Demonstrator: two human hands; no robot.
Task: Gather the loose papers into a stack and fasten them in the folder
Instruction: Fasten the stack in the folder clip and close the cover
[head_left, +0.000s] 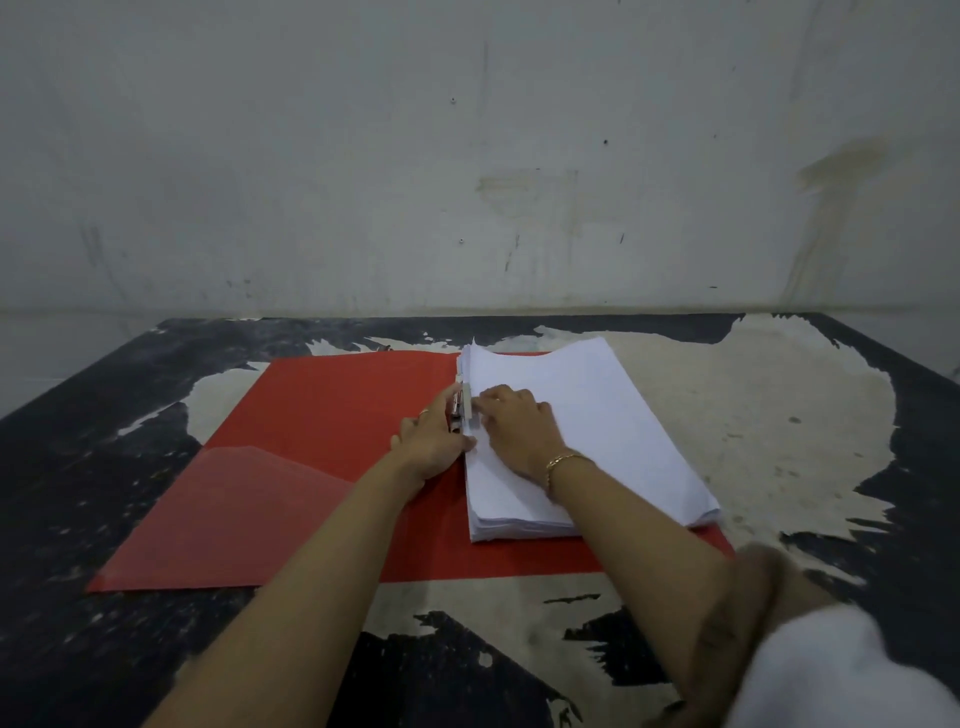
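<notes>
At the middle of the frame both hands meet on the clip (464, 410), the metal fastener along the folder's spine. The left hand (434, 441) lies beside it on the left, fingers stretched along the clip's length and thumb against the stack's edge; its grip is narrow, pressed to the clip rather than wrapped round it, though how firmly it holds cannot be told. The right hand (517, 421) rests palm-down on the papers (587, 415), fingertips curled at the clip's right side, a flat press and not a closed grip.

The papers are already gathered into a thick white stack, lying on the right half of the open red folder (311, 457), left edge against the spine, right of centre in the frame. The top sheets lift and fan a little at the far corner. The folder lies spread on the worn table (779, 415).

The step in hand looks like fastening: stacking is done, clamping is not yet clearly finished. The next move probably calls for holding the stack square against the spine, keeping the loose upper sheets under the bar, then pressing the clip down until it locks, and folding the left cover over.
</notes>
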